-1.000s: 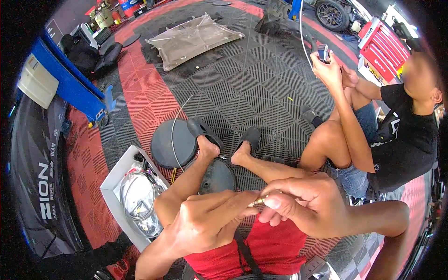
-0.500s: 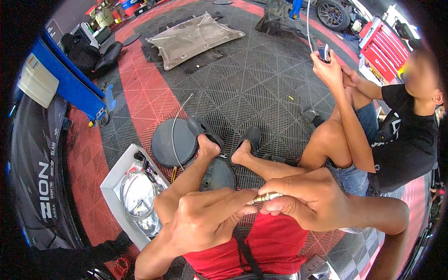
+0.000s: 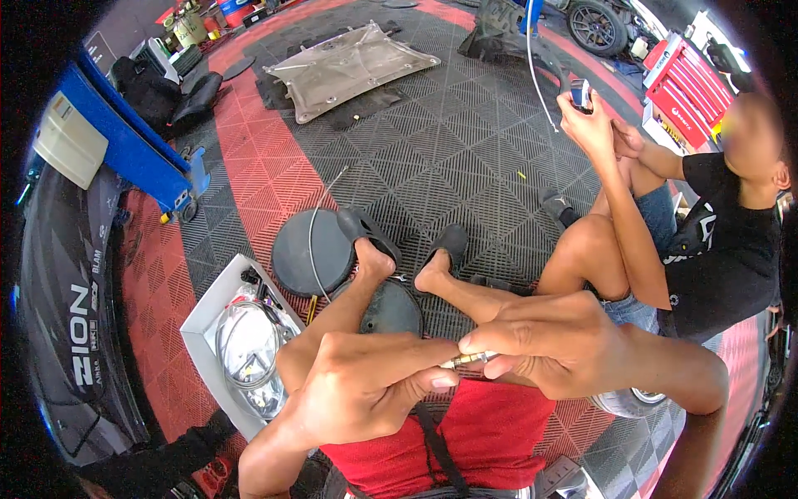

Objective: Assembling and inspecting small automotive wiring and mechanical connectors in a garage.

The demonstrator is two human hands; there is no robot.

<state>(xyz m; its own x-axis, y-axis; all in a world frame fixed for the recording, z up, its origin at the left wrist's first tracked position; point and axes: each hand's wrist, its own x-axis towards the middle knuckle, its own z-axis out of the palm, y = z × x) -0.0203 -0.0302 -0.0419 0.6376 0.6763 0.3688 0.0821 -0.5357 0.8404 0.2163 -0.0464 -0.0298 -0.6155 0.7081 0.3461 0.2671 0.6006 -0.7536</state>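
In the head view, the left hand and the right hand meet at the lower centre of the frame, fingertips of each pinched on opposite ends of a small metal fitting, held above the red shorts. At lower left stands a white box with a coiled hose inside, and left of centre a thin line crosses a dark disc. At right a co-worker in a black shirt holds a small device, below a red chest at upper right.
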